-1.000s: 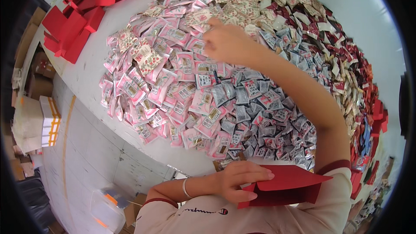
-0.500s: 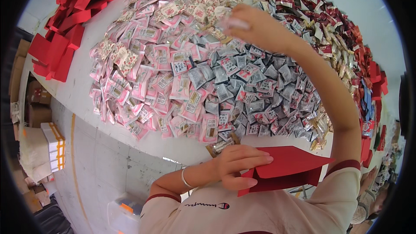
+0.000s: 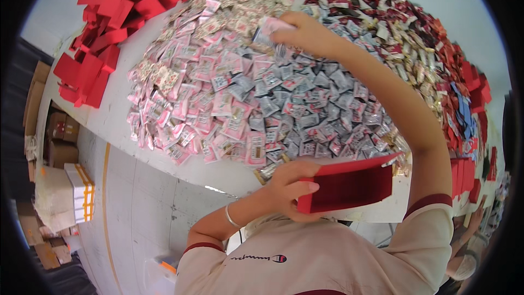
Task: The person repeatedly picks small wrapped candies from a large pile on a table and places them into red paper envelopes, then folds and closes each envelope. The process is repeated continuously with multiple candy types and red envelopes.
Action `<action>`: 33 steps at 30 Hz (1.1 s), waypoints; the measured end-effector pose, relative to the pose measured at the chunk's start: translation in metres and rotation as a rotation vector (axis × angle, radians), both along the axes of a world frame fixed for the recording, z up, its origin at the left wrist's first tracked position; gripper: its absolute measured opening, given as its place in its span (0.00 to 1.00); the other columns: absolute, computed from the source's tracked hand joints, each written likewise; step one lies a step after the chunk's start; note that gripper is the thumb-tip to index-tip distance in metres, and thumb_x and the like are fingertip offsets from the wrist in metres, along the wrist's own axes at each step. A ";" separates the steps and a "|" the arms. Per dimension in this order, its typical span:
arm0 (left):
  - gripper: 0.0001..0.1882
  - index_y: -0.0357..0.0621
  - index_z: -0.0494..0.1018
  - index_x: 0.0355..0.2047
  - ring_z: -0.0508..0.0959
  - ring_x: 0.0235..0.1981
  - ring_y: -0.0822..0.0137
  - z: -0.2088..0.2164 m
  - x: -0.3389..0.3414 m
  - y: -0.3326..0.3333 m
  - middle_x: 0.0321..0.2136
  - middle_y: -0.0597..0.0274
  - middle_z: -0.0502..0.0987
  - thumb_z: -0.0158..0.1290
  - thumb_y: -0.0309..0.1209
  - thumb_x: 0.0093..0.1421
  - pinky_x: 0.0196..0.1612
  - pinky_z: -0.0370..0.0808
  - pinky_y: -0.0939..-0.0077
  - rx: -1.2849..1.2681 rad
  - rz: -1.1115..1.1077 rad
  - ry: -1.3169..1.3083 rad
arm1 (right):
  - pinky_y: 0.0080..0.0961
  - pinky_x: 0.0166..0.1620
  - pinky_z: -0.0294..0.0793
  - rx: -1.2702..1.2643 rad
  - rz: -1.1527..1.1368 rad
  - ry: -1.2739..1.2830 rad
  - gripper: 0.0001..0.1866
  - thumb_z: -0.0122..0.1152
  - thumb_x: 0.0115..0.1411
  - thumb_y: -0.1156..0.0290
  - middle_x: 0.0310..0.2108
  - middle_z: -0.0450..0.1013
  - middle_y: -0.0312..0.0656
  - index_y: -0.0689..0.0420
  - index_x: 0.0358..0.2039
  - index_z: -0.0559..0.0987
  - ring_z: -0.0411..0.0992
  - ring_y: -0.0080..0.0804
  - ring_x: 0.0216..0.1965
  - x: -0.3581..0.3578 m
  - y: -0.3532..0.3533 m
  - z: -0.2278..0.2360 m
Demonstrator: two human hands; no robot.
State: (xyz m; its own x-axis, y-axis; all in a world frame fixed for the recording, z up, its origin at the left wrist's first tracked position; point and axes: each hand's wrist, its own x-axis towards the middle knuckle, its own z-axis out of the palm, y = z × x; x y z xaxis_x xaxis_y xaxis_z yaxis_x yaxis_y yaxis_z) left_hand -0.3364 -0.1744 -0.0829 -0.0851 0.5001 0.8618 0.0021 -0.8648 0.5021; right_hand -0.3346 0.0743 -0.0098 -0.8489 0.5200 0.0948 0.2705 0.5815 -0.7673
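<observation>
My left hand, with a bracelet at the wrist, grips the left end of a red box close to my chest. Its lid flap is raised and the opening faces me; the inside looks bare. My right hand is stretched out over the far middle of a big heap of small sachets. Its fingers pinch pink and grey sachets, whose exact number I cannot make out. Below it lie grey sachets, with pink sachets to their left.
The white table carries cream patterned sachets at the back and dark red ones at the back right. Piled red boxes stand at the far left. A white foam box and cartons are left of the table.
The red box has tipped so its opening shows more. My right hand has shifted slightly, and the sachets in it show more clearly. The whole view has moved a little.
</observation>
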 end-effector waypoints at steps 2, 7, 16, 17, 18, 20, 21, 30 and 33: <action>0.36 0.46 0.56 0.47 0.76 0.32 0.54 -0.001 0.006 0.005 0.37 0.47 0.70 0.63 0.26 0.39 0.29 0.75 0.70 -0.007 -0.018 0.062 | 0.19 0.20 0.64 -0.321 -0.123 0.059 0.14 0.58 0.49 0.62 0.20 0.68 0.34 0.60 0.27 0.74 0.65 0.20 0.18 0.023 0.008 0.006; 0.38 0.48 0.55 0.48 0.77 0.31 0.55 0.006 0.021 0.008 0.36 0.49 0.70 0.64 0.26 0.37 0.29 0.74 0.71 -0.052 0.023 0.240 | 0.20 0.22 0.65 -0.439 -0.307 0.236 0.15 0.60 0.46 0.65 0.23 0.70 0.37 0.62 0.32 0.76 0.67 0.21 0.21 0.060 0.028 -0.019; 0.36 0.49 0.57 0.47 0.77 0.30 0.55 -0.001 0.034 0.003 0.37 0.46 0.72 0.63 0.27 0.38 0.28 0.75 0.70 0.002 0.042 0.341 | 0.32 0.31 0.69 0.659 -0.201 -0.037 0.19 0.61 0.46 0.54 0.30 0.69 0.45 0.58 0.30 0.76 0.70 0.36 0.28 0.083 0.022 0.007; 0.36 0.49 0.57 0.47 0.77 0.30 0.54 -0.006 0.035 0.002 0.37 0.46 0.72 0.63 0.27 0.38 0.28 0.75 0.70 0.019 0.051 0.349 | 0.37 0.35 0.69 0.551 -0.190 -0.163 0.22 0.61 0.44 0.51 0.36 0.67 0.48 0.60 0.28 0.77 0.70 0.43 0.32 0.076 0.017 0.010; 0.36 0.49 0.58 0.47 0.77 0.30 0.54 -0.009 0.035 0.002 0.37 0.46 0.72 0.63 0.27 0.38 0.29 0.75 0.70 0.036 0.059 0.357 | 0.37 0.35 0.69 0.577 -0.199 -0.267 0.23 0.61 0.44 0.50 0.36 0.67 0.48 0.60 0.28 0.77 0.70 0.43 0.33 0.068 0.008 0.014; 0.36 0.48 0.57 0.47 0.77 0.31 0.53 -0.009 0.035 0.003 0.36 0.45 0.72 0.63 0.27 0.38 0.29 0.75 0.70 0.042 0.088 0.349 | 0.38 0.35 0.70 0.623 -0.211 -0.476 0.24 0.62 0.43 0.49 0.36 0.67 0.47 0.60 0.28 0.77 0.71 0.44 0.34 0.051 -0.013 0.016; 0.36 0.48 0.57 0.47 0.77 0.31 0.53 -0.010 0.036 0.005 0.36 0.45 0.72 0.63 0.27 0.38 0.29 0.75 0.70 0.044 0.101 0.330 | 0.37 0.33 0.72 0.750 -0.172 -0.492 0.20 0.62 0.44 0.54 0.34 0.68 0.47 0.60 0.27 0.78 0.71 0.44 0.37 0.047 -0.016 0.006; 0.35 0.46 0.56 0.47 0.77 0.32 0.51 -0.003 0.035 0.008 0.37 0.43 0.72 0.62 0.26 0.39 0.30 0.76 0.68 0.021 0.111 0.288 | 0.32 0.29 0.73 0.859 -0.133 -0.658 0.12 0.59 0.42 0.68 0.34 0.70 0.52 0.58 0.29 0.78 0.73 0.41 0.33 0.028 -0.014 -0.015; 0.35 0.46 0.56 0.47 0.77 0.33 0.51 -0.004 0.033 0.008 0.38 0.42 0.72 0.62 0.25 0.39 0.31 0.76 0.68 0.028 0.099 0.279 | 0.32 0.28 0.73 0.534 -0.097 -0.731 0.19 0.61 0.42 0.65 0.37 0.70 0.53 0.58 0.36 0.76 0.73 0.40 0.29 0.033 -0.007 0.025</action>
